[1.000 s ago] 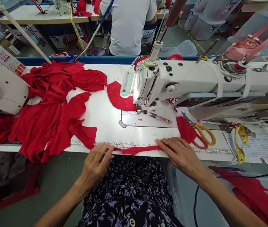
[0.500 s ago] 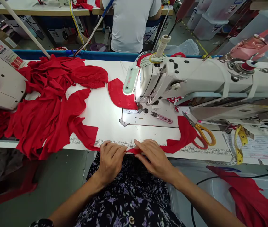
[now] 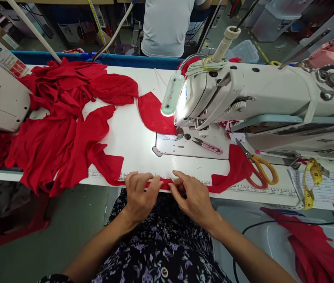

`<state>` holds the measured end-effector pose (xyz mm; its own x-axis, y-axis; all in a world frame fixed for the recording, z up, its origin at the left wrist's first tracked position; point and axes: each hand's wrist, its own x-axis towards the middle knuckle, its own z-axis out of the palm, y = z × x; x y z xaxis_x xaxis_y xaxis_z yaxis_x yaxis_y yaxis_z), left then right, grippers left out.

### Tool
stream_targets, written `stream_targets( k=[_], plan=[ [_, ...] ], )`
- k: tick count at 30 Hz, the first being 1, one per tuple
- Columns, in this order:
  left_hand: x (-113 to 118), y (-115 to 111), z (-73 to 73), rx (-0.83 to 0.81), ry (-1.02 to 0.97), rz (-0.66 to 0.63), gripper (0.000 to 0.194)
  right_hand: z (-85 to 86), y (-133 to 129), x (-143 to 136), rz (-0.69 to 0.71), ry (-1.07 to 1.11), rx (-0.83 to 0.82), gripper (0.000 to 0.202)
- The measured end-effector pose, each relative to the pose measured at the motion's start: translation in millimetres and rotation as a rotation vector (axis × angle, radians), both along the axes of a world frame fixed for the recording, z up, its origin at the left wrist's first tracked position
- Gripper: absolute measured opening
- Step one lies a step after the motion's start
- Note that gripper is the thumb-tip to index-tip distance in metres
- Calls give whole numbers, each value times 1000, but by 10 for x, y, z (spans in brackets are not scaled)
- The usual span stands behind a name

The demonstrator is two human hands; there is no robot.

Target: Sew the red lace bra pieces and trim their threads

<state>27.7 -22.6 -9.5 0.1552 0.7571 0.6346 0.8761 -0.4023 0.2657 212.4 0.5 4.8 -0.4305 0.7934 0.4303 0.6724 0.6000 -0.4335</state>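
Observation:
Along the front edge of the table, a narrow red fabric piece (image 3: pixel 165 183) is stretched over a printed ruler strip (image 3: pixel 275 192). My left hand (image 3: pixel 141 196) has its fingers curled on the fabric, thumb and fingertips pinching the folded edge. A short way to the right, my right hand (image 3: pixel 194 200) holds the same edge between thumb and bent fingers, its index finger raised. The fabric's wider right end lies by the yellow-and-red-handled scissors (image 3: pixel 262 169). Its left end reaches toward a heap of red cut pieces (image 3: pixel 57 133).
A white sewing machine (image 3: pixel 261 90) stands behind my hands, with a red curved piece (image 3: pixel 156 116) near its needle and pink thread snips (image 3: pixel 208 145) on its bed. A yellow tape measure (image 3: pixel 309 182) rests on papers at right. Another person (image 3: pixel 167 27) sits beyond the table.
The view has tilted down and shifted slightly left. My fingers have loosened and lifted a little, showing more of the folded red edge between my hands.

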Motion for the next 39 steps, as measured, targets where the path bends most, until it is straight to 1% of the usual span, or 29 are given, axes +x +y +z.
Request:
stream_targets(
  k=[2, 3, 4, 6, 9, 14, 17, 30, 39],
  plan=[
    [-18, -35, -2, 30, 65, -90, 16, 5, 10, -3, 15, -58, 26, 17],
    [-24, -58, 2, 26, 93, -118, 18, 9, 15, 1, 30, -92, 40, 10],
    [-28, -84, 7, 16, 115, -125, 20, 13, 19, 7, 43, -123, 56, 7],
    [-29, -140, 9, 2, 137, -94, 22, 21, 22, 26, 61, -165, 89, 10],
    [-26, -218, -21, -4, 161, -48, 29, 22, 11, 59, 81, -186, 134, 19],
    [-32, -304, -112, -46, 169, -10, 39, 2, -22, 89, 97, -188, 146, 29],
    [-40, -325, -129, -48, 178, -6, 42, -13, -30, 84, 98, -182, 143, 31],
    [-90, -318, -160, -52, 240, -25, 32, -14, -13, 42, 95, -174, 149, 33],
    [-84, -287, -145, -43, 204, -33, 33, -51, -47, 75, 95, -156, 155, 31]
  ],
)
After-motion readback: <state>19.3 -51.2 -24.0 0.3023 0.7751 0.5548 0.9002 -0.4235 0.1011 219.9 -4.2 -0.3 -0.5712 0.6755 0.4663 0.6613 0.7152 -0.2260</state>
